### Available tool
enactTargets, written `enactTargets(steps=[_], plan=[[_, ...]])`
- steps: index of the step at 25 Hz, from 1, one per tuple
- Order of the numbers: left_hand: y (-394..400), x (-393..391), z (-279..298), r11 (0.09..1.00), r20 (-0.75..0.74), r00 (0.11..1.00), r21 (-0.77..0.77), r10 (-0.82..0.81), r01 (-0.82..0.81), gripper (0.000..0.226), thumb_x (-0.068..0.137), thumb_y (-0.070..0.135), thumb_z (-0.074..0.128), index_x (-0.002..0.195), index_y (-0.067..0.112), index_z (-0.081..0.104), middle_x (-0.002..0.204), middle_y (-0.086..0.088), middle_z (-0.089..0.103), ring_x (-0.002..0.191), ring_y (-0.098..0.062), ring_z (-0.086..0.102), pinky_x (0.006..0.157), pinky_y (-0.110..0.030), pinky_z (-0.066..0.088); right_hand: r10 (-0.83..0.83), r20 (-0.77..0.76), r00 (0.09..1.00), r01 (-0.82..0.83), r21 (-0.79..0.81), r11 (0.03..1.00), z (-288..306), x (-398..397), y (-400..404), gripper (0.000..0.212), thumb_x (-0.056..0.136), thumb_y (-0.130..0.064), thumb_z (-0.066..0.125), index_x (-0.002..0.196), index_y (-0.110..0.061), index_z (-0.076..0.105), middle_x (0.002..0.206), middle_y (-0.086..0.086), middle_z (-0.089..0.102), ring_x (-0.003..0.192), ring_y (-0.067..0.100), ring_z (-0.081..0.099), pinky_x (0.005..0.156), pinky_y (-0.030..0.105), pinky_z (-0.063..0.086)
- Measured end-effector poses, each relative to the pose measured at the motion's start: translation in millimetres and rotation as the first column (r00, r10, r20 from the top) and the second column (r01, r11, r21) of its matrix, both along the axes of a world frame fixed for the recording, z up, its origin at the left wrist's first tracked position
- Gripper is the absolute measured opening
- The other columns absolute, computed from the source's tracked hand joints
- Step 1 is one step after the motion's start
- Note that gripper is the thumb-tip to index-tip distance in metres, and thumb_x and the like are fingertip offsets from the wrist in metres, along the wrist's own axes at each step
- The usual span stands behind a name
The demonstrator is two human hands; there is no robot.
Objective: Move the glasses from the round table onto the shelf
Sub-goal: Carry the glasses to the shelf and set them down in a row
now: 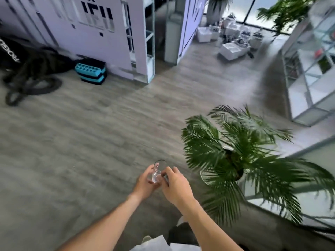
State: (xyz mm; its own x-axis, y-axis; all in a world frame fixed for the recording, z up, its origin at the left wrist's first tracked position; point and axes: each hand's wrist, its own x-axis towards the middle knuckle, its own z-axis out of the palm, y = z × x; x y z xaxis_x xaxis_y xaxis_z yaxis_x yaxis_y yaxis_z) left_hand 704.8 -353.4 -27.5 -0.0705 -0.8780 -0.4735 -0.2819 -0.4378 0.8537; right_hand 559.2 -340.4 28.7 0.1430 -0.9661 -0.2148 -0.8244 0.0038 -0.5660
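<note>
Head view: clear drinking glass (157,172), empty, tilted with rim forward, blurred, held over grey wood floor (90,142). Left hand (147,182) curled under its base, right hand (175,185) pinching its side. Potted palm (235,151) just right; glass-and-metal shelf unit (311,66) far right.

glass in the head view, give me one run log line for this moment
phase: carrying | left hand and right hand: both hold glass | shelf: far right, not reached
</note>
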Motion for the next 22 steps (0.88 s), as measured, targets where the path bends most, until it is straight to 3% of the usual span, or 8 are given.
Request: enactTargets(steps=[3,5,10,13,17,20,22], plan=[[-44.0,22.9,-8.1,0.998,0.001,0.999,0.029,0.047,-0.047,0.069,0.074,-0.005,0.074,0.127,0.032,0.051,0.117,0.020,0.063,0.088,0.017,0.063,0.072,-0.010,0.050,0.072,0.000,0.997,-0.072,0.030,0.997,-7.1,19.2,-58.1,0.022,0.098,-0.030,0.049,0.115,-0.017,0.056,0.112,0.007,0.056,0.096,0.031,0.061,0.076,0.039,0.046],[-86.2,37.2,-17.0,0.996,0.030,0.996,0.034,0.085,-0.087,0.071,0.069,-0.003,0.076,0.123,0.038,0.053,0.124,0.007,0.063,0.096,0.003,0.067,0.075,-0.018,0.053,0.131,0.004,0.991,-0.131,0.038,0.991,-18.3,30.3,-109.3,0.023,0.099,-0.029,0.048,0.117,-0.017,0.056,0.113,0.006,0.056,0.096,0.031,0.062,0.077,0.039,0.047],[-233.0,58.1,-15.6,0.984,0.090,0.980,-0.016,0.179,-0.178,0.074,0.065,0.002,0.084,0.113,0.050,0.055,0.114,0.005,0.063,0.086,-0.015,0.070,0.074,-0.018,0.054,0.264,0.081,0.961,-0.269,0.067,0.961,-37.4,42.7,-274.2,0.022,0.099,-0.028,0.046,0.116,-0.017,0.055,0.115,0.007,0.060,0.093,0.033,0.063,0.076,0.042,0.051],[-329.3,59.0,-7.1,0.980,0.111,0.975,-0.064,0.193,-0.187,0.074,0.059,0.008,0.088,0.108,0.055,0.057,0.115,0.001,0.066,0.090,-0.017,0.071,0.078,-0.026,0.056,0.310,0.082,0.947,-0.314,0.043,0.948,-24.5,37.6,-375.8,0.021,0.099,-0.028,0.045,0.114,-0.017,0.056,0.114,0.008,0.061,0.094,0.034,0.063,0.078,0.044,0.051],[-462.7,32.3,12.7,0.975,0.085,0.974,-0.089,0.211,-0.203,0.072,0.065,0.003,0.084,0.110,0.051,0.055,0.111,0.008,0.060,0.060,-0.004,0.062,0.067,-0.017,0.052,0.264,0.119,0.957,-0.263,-0.026,0.964,-3.0,18.0,-507.7,0.020,0.099,-0.025,0.046,0.113,-0.018,0.059,0.107,0.008,0.061,0.090,0.033,0.063,0.073,0.042,0.050],[-548.7,13.8,6.4,0.979,0.067,0.979,-0.078,0.194,-0.189,0.072,0.062,0.013,0.086,0.114,0.053,0.057,0.119,0.006,0.061,0.068,-0.008,0.064,0.077,-0.031,0.057,0.217,0.120,0.969,-0.216,-0.019,0.976,-2.9,-1.1,-587.1,0.020,0.099,-0.025,0.046,0.112,-0.018,0.060,0.104,0.006,0.060,0.088,0.030,0.062,0.071,0.040,0.050],[-615.5,-1.3,-1.6,0.986,0.062,0.987,-0.074,0.151,-0.147,0.072,0.064,0.014,0.087,0.120,0.046,0.057,0.119,0.010,0.060,0.073,-0.008,0.065,0.078,-0.026,0.057,0.182,0.110,0.977,-0.180,-0.022,0.983,-11.9,-17.0,-648.4,0.019,0.099,-0.024,0.047,0.112,-0.018,0.060,0.105,0.006,0.061,0.089,0.030,0.063,0.070,0.038,0.049]])
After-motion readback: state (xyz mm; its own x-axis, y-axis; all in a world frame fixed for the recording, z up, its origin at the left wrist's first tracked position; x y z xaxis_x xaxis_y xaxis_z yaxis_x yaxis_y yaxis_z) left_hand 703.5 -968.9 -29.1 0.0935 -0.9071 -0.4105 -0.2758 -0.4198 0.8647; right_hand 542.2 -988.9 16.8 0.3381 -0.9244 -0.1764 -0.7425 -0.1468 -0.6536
